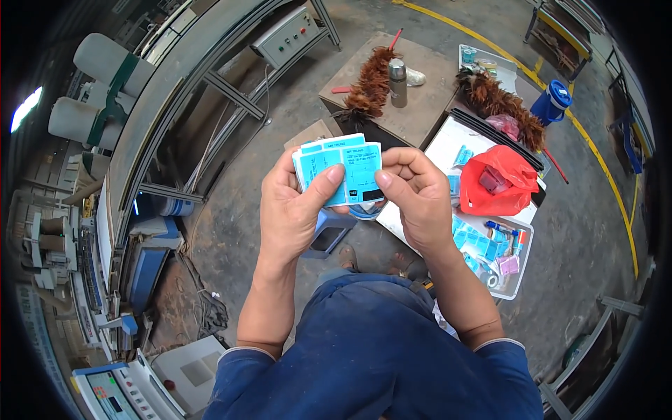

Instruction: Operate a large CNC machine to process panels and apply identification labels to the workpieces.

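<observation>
A small fanned stack of light blue printed labels is held up in front of my chest. My left hand grips the stack from its left side, thumb lying across the front and fingers mostly hidden behind. At the right edge of the top label, my right hand pinches between thumb and curled fingers. Beyond the right forearm, a white tray holds more blue labels, a pink label pad and a tape roll. Next to it lies an open red plastic bag with a dark red packet inside.
A metal flask and a feather duster are on a brown board-topped table ahead. At right stand a second duster and a blue jug. A machine frame runs along the left; a blue stool sits below my hands.
</observation>
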